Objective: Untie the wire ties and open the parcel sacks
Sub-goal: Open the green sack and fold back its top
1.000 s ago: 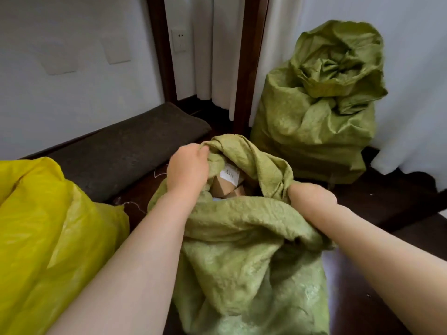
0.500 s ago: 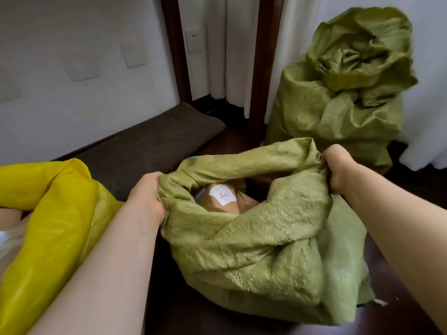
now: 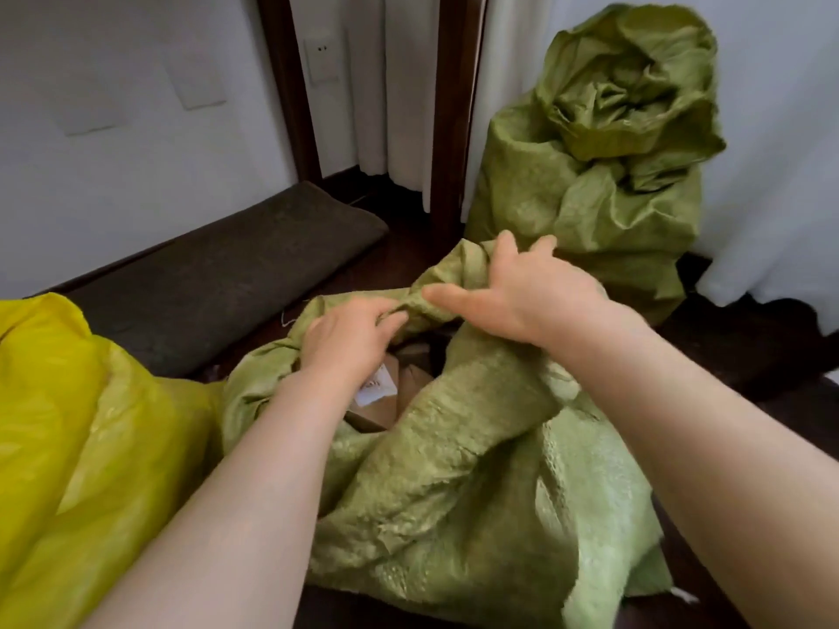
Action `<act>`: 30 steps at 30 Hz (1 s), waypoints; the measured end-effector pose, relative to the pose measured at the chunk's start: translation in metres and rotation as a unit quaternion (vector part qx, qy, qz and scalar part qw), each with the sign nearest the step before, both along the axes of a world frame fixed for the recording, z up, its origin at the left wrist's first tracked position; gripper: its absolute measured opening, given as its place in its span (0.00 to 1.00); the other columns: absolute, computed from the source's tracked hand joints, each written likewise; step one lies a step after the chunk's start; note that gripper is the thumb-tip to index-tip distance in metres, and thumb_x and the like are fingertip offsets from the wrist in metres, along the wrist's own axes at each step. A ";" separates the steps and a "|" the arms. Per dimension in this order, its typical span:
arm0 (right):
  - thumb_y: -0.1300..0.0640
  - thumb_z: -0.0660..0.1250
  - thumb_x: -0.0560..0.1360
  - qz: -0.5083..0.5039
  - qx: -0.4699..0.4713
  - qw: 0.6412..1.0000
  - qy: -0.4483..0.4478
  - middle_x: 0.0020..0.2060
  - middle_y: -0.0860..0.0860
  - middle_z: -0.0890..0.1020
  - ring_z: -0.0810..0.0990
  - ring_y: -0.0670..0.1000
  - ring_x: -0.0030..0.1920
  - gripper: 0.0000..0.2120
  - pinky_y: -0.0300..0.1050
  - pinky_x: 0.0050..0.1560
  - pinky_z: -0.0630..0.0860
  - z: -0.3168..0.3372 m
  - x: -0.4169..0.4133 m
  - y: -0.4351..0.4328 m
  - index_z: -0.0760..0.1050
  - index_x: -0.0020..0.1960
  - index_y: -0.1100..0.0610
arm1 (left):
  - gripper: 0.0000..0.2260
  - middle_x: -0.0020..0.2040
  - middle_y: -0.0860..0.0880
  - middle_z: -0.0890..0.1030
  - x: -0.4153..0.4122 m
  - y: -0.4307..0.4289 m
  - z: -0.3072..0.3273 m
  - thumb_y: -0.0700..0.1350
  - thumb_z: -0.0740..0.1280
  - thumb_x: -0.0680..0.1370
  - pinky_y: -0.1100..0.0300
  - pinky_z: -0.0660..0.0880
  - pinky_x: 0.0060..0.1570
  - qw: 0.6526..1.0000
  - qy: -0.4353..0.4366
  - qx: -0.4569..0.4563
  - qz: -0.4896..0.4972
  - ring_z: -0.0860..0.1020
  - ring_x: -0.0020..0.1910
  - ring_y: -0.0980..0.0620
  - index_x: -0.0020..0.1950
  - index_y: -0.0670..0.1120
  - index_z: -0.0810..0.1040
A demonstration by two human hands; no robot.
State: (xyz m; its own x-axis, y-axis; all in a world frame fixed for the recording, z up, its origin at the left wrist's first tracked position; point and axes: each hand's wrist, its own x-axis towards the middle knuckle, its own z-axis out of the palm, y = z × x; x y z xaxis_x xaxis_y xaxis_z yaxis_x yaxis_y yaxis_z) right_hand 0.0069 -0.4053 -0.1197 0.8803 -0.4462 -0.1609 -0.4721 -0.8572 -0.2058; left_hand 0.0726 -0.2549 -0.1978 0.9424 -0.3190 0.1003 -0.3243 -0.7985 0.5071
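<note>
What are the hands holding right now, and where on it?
The left hand pinches the near green sack at its bunched far rim. The right hand lies on that same rim with fingers spread, not clearly gripping.

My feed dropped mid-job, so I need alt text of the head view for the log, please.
Both hands work the far rim of the near green sack: the left hand pinches it, the right hand lies spread on it. The open mouth shows labelled cardboard parcels; a yellow sack lies left, a second green sack stands behind.
</note>
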 end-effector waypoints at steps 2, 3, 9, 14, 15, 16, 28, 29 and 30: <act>0.25 0.62 0.62 0.029 -0.059 0.996 0.057 0.74 0.67 0.46 0.59 0.67 0.71 0.58 0.61 0.65 0.64 -0.022 -0.015 0.011 0.41 0.77 0.57 | 0.14 0.39 0.48 0.80 0.000 0.001 0.005 0.55 0.59 0.78 0.52 0.74 0.43 0.999 -0.002 -0.035 0.011 0.78 0.45 0.43 0.41 0.49 0.78; 0.29 0.67 0.63 0.030 -0.059 0.995 0.071 0.73 0.68 0.47 0.59 0.67 0.71 0.58 0.61 0.65 0.65 -0.033 -0.018 0.008 0.40 0.77 0.57 | 0.16 0.34 0.47 0.76 -0.001 0.002 0.009 0.55 0.59 0.79 0.53 0.72 0.40 0.999 -0.007 -0.049 0.022 0.76 0.42 0.42 0.35 0.47 0.74; 0.56 0.64 0.73 0.090 -0.232 0.963 -0.099 0.63 0.60 0.65 0.64 0.61 0.61 0.30 0.51 0.60 0.66 -0.049 -0.015 -0.051 0.60 0.73 0.49 | 0.08 0.39 0.40 0.80 0.001 0.017 0.049 0.45 0.68 0.75 0.50 0.77 0.46 0.883 0.183 -0.377 0.211 0.81 0.43 0.41 0.38 0.42 0.78; 0.54 0.66 0.73 -0.008 -0.181 0.968 -0.175 0.66 0.59 0.63 0.60 0.62 0.67 0.25 0.57 0.67 0.55 -0.028 0.007 -0.069 0.67 0.68 0.41 | 0.07 0.34 0.43 0.81 0.004 0.043 0.061 0.41 0.63 0.73 0.41 0.79 0.35 0.713 0.403 -0.541 0.189 0.81 0.31 0.44 0.41 0.41 0.80; 0.55 0.65 0.74 -0.045 -0.124 0.977 -0.167 0.67 0.59 0.64 0.62 0.62 0.67 0.25 0.57 0.67 0.58 -0.024 0.013 -0.072 0.66 0.69 0.42 | 0.08 0.32 0.43 0.81 0.004 0.050 0.057 0.42 0.62 0.73 0.39 0.79 0.36 0.707 0.424 -0.535 0.185 0.81 0.30 0.44 0.38 0.42 0.80; 0.57 0.64 0.75 -0.077 -0.038 0.981 -0.173 0.66 0.59 0.68 0.66 0.62 0.66 0.25 0.55 0.65 0.64 -0.023 0.019 -0.072 0.65 0.70 0.44 | 0.09 0.30 0.43 0.80 0.005 0.057 0.053 0.43 0.62 0.72 0.41 0.79 0.38 0.708 0.435 -0.525 0.184 0.81 0.28 0.45 0.35 0.42 0.79; 0.68 0.58 0.76 -0.061 0.356 0.928 -0.090 0.13 0.48 0.72 0.73 0.43 0.18 0.18 0.29 0.18 0.66 -0.018 0.023 -0.056 0.69 0.29 0.58 | 0.32 0.76 0.53 0.58 -0.014 0.004 0.072 0.56 0.63 0.73 0.47 0.35 0.72 0.986 0.071 0.060 -0.139 0.50 0.76 0.52 0.75 0.56 0.56; 0.69 0.57 0.75 -0.042 0.354 0.930 -0.084 0.17 0.52 0.72 0.72 0.46 0.19 0.17 0.31 0.19 0.66 -0.017 0.024 -0.053 0.67 0.29 0.59 | 0.32 0.75 0.53 0.62 -0.018 -0.006 0.064 0.58 0.65 0.73 0.48 0.36 0.72 0.980 0.094 0.050 -0.167 0.53 0.76 0.52 0.75 0.56 0.58; 0.71 0.56 0.74 -0.032 0.372 0.924 -0.082 0.21 0.55 0.70 0.70 0.47 0.20 0.17 0.33 0.20 0.66 -0.016 0.024 -0.052 0.67 0.27 0.60 | 0.29 0.70 0.52 0.70 -0.023 -0.014 0.055 0.59 0.66 0.73 0.48 0.43 0.73 0.979 0.098 0.036 -0.178 0.61 0.73 0.50 0.72 0.55 0.64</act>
State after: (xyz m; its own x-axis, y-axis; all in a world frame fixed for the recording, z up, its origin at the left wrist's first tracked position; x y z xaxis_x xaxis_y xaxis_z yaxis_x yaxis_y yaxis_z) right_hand 0.0309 -0.4570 -0.1353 0.8961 -0.3173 -0.3103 -0.4264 -0.4216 -0.8003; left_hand 0.0494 -0.2685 -0.1428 0.7691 -0.6304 -0.1050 -0.4911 -0.6881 0.5342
